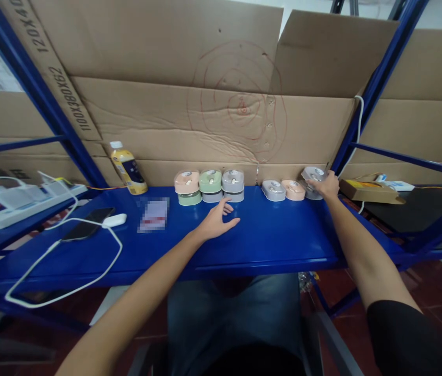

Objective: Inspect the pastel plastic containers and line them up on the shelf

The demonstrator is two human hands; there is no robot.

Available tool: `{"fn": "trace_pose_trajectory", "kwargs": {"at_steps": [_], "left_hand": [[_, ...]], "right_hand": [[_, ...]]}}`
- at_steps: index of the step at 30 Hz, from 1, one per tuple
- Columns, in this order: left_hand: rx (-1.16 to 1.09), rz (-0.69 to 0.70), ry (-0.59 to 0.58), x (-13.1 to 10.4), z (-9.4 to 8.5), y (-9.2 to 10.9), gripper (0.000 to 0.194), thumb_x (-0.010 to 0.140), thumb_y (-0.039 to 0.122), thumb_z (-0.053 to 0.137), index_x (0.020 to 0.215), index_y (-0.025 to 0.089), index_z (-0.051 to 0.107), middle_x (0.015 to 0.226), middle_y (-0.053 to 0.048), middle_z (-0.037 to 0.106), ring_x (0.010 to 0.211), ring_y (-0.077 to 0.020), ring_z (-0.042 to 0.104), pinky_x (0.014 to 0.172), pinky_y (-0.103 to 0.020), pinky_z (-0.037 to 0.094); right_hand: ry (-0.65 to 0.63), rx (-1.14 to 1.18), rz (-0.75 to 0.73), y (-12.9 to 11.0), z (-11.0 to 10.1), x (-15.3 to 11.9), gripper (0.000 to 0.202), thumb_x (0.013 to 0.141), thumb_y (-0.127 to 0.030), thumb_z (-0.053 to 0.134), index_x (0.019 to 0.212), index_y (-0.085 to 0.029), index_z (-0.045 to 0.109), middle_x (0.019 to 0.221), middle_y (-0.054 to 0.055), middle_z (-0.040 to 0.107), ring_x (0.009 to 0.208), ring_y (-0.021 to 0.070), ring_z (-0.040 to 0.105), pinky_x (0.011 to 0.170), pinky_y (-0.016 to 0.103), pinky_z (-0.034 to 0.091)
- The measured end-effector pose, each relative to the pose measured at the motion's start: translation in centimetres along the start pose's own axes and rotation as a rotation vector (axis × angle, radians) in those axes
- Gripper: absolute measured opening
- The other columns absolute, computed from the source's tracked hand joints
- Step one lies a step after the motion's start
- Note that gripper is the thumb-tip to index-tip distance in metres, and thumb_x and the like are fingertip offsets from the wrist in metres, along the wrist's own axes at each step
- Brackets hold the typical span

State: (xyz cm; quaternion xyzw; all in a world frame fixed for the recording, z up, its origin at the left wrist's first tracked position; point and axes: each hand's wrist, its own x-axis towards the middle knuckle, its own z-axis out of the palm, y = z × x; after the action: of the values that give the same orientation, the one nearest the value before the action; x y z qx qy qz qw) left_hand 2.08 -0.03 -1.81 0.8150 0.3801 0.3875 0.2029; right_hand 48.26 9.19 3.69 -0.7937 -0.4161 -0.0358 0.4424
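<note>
Along the back of the blue table stand small rounded cases. At the left, a pink case (187, 181), a green case (210, 180) and a grey case (233, 180) each rest on a lower case. Further right, a single grey case (274, 190) and a single pink case (294, 190) sit side by side. My right hand (325, 185) has its fingers round the upper grey case (313, 174) of the rightmost stack. My left hand (218, 220) is just in front of the left stacks, fingers apart, holding nothing.
A yellow bottle (129, 168) stands back left, beside a blurred packet (154, 214). A phone (88, 223) and looped white cable (117, 256) lie left on the blue table (267, 235). Blue posts flank it; an open carton (371, 192) is at the right.
</note>
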Motion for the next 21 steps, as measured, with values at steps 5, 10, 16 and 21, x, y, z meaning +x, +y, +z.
{"fn": "trace_pose_trajectory", "kwargs": {"at_steps": [5, 10, 16, 21], "left_hand": [[0.011, 0.008, 0.006, 0.0, -0.2, 0.0, 0.07, 0.085, 0.049, 0.074, 0.143, 0.023, 0.044, 0.115, -0.011, 0.067, 0.104, -0.0264, 0.068, 0.093, -0.047, 0.058], [0.028, -0.002, -0.015, 0.1, -0.2, 0.1, 0.07, 0.085, 0.05, 0.073, 0.141, 0.02, 0.044, 0.115, -0.012, 0.067, 0.104, -0.0274, 0.069, 0.094, -0.048, 0.058], [0.032, 0.004, -0.017, 0.2, -0.2, 0.1, 0.067, 0.085, 0.049, 0.072, 0.14, 0.02, 0.045, 0.115, -0.012, 0.067, 0.103, -0.0271, 0.068, 0.094, -0.048, 0.058], [0.026, 0.007, -0.019, 0.3, 0.1, -0.3, 0.068, 0.084, 0.05, 0.073, 0.138, 0.02, 0.045, 0.114, -0.011, 0.067, 0.103, -0.0269, 0.068, 0.094, -0.048, 0.058]], "right_hand": [[0.013, 0.07, 0.024, 1.5, 1.2, 0.7, 0.101, 0.068, -0.065, 0.084, 0.147, -0.012, 0.05, 0.146, 0.027, 0.056, 0.137, 0.0409, 0.055, 0.114, 0.052, 0.043], [-0.029, 0.301, 0.128, 2.8, 1.7, 1.5, 0.072, 0.09, -0.068, 0.058, 0.135, -0.012, 0.063, 0.14, 0.023, 0.064, 0.133, 0.0355, 0.059, 0.114, 0.047, 0.043], [-0.092, 0.326, 0.063, 2.4, 2.5, 0.3, 0.057, 0.088, -0.063, 0.063, 0.12, -0.016, 0.071, 0.129, 0.017, 0.071, 0.123, 0.0315, 0.064, 0.108, 0.043, 0.047], [-0.15, 0.308, 0.017, 0.2, 3.6, -1.8, 0.062, 0.089, -0.067, 0.06, 0.121, -0.014, 0.07, 0.13, 0.02, 0.07, 0.124, 0.0331, 0.064, 0.108, 0.043, 0.047]]}}
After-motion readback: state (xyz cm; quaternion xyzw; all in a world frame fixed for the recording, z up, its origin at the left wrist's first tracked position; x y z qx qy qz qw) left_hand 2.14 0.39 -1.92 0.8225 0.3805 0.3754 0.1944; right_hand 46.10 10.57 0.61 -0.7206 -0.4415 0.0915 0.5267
